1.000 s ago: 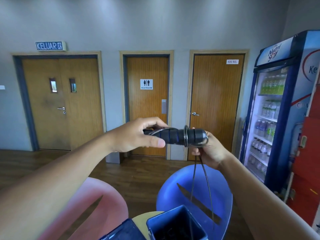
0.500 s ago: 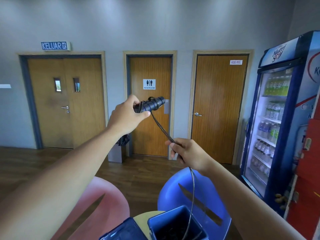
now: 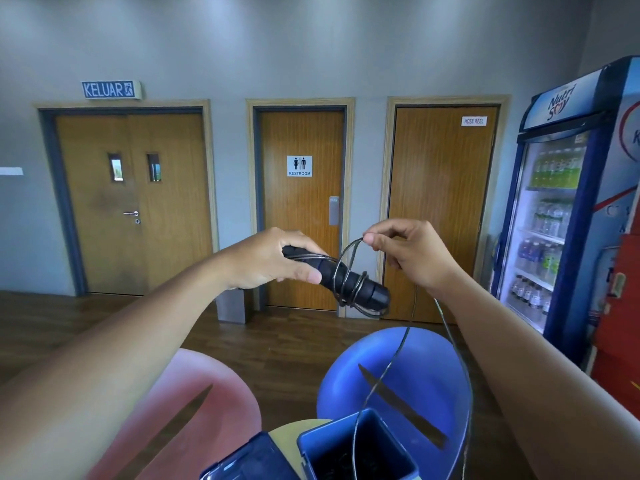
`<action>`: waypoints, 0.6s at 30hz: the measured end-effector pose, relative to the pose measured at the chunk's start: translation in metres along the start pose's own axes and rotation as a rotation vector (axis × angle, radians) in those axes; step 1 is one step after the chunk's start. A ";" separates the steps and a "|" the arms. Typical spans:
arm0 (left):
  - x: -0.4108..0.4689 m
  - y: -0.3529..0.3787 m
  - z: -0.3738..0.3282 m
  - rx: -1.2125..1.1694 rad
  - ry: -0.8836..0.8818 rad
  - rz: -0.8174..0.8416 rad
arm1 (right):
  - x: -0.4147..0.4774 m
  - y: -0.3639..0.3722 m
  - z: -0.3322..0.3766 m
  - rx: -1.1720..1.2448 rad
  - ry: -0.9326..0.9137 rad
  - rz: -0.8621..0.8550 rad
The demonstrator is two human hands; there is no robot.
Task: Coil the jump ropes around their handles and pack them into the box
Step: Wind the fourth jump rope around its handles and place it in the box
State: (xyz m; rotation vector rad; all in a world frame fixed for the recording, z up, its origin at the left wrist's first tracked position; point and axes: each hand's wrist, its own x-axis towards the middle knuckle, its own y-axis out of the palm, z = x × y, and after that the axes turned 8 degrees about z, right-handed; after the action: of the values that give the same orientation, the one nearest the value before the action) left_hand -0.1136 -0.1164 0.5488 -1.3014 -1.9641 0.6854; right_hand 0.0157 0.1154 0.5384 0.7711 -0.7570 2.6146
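The left hand (image 3: 270,261) has come down since half a second ago, and the black handles (image 3: 346,282) now tip down to the right instead of up. The right hand (image 3: 412,254) has gone up and is now higher than the handles.

The left hand's fingers are curled tight round one end of the handles. The right hand pinches the thin rope (image 3: 391,362) between thumb and finger, holding a loop up over the handles. A few turns of rope sit round the far end of the handles. From there the rope hangs down, and one strand goes into the open blue box (image 3: 391,441) at the bottom.

A sign (image 3: 109,90) over the double doors says "KELUAR". The middle door has a sign (image 3: 299,166) that says "RESTROOM". The right door has a small label (image 3: 473,121) that says "HOSE REEL". The drinks fridge (image 3: 561,98) says "Nutri Soy" on top. A blue chair (image 3: 426,368) and a pink chair (image 3: 207,393) are behind the box.
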 end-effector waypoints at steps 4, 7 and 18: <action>-0.002 -0.001 -0.010 -0.238 0.169 -0.005 | -0.006 0.007 -0.013 0.137 -0.026 0.123; 0.002 -0.003 -0.016 -0.370 0.189 -0.101 | -0.010 0.023 -0.022 0.239 0.023 0.130; 0.038 0.016 -0.018 -0.621 -0.087 -0.543 | -0.008 0.061 -0.026 0.347 0.234 -0.014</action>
State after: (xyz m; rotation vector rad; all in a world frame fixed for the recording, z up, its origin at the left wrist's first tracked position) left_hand -0.1011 -0.0739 0.5581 -0.9779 -2.5637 -0.1526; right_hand -0.0147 0.0795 0.4915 0.5368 -0.2354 2.7943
